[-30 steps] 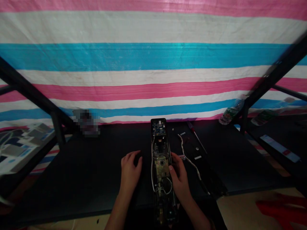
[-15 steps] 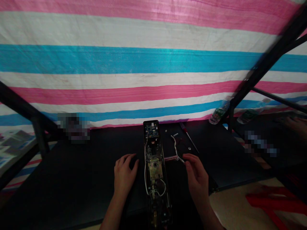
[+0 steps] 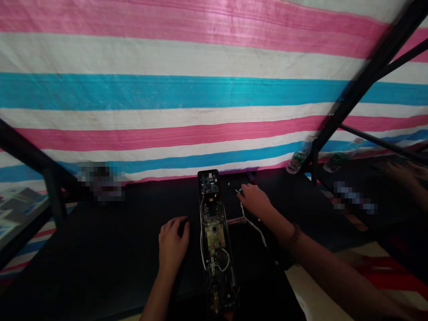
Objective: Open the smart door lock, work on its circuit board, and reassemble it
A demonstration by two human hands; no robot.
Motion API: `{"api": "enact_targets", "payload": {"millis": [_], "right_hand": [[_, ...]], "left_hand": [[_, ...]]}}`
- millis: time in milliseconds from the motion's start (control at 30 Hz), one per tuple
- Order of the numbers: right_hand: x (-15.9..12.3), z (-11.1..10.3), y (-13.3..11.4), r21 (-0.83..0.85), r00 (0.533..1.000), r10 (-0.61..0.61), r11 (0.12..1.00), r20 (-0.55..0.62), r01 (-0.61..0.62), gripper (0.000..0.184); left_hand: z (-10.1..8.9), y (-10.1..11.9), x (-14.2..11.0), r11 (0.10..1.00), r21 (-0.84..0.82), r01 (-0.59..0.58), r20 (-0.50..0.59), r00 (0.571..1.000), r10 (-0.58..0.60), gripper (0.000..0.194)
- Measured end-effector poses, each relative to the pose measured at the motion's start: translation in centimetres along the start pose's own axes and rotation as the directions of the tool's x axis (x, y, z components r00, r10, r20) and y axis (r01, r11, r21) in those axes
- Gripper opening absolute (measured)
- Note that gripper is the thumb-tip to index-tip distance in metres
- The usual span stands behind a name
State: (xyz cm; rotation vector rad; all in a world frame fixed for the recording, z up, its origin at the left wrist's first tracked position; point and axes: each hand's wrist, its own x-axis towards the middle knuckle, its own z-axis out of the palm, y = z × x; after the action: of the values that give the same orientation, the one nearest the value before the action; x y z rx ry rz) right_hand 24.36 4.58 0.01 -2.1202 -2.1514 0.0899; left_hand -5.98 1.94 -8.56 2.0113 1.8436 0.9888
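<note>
An opened electronic door lock (image 3: 216,236) lies lengthwise in front of me, with a circuit board, a metal mechanism and loose white wires showing. To its left my left hand (image 3: 174,238) rests on the black table, fingers loosely bent and thumb apart, holding nothing. My right hand (image 3: 256,198) reaches over the table on the other side, its fingers closed at the upper end of a white cable (image 3: 257,229). That cable trails down toward me. A thin pinkish strip (image 3: 236,220) lies between lock and cable. Behind my right hand, a screwdriver (image 3: 250,177) is mostly hidden.
The black table (image 3: 133,249) backs onto a striped tarp (image 3: 187,93). A plastic bottle (image 3: 297,160) stands by the right frame post, with another bottle (image 3: 336,160) beyond it. At the far right, another person's hands (image 3: 401,171) show. A blurred-out item (image 3: 103,180) sits back left.
My right hand has moved forward from the cable's near end to its far end. The near end now lies free on the table. My left hand has stayed put; the view has shifted slightly.
</note>
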Motion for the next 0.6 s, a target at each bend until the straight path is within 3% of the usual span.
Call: {"api": "enact_targets", "payload": {"millis": [133, 300, 400, 500, 600], "right_hand": [[4.2, 1.3, -1.3, -0.022, 0.999, 0.01, 1.0, 0.047, -0.009, 0.024], [5.7, 3.1, -1.4, 0.038, 0.998, 0.015, 0.999, 0.057, -0.017, 0.018], [5.5, 2.5, -0.9, 0.122, 1.0, -0.012, 0.992, 0.008, 0.011, 0.022], [4.6, 1.0, -0.9, 0.241, 0.995, -0.058, 0.967, -0.086, 0.078, 0.037], [3.1, -0.7, -1.6, 0.534, 0.964, -0.094, 0.817, -0.248, 0.217, 0.043]], "left_hand": [[-0.1, -0.3, 0.1, 0.998, -0.06, 0.011, 0.002, 1.0, -0.011, 0.036], [-0.4, 0.2, -0.1, 0.994, -0.108, 0.017, -0.007, 1.0, -0.017, 0.033], [-0.4, 0.3, -0.2, 0.993, -0.115, 0.02, 0.002, 1.0, -0.02, 0.032], [-0.4, 0.1, 0.0, 0.99, -0.138, 0.031, 0.01, 1.0, -0.03, 0.032], [-0.5, 0.2, 0.0, 0.97, -0.23, 0.08, 0.006, 0.997, -0.08, 0.032]]}}
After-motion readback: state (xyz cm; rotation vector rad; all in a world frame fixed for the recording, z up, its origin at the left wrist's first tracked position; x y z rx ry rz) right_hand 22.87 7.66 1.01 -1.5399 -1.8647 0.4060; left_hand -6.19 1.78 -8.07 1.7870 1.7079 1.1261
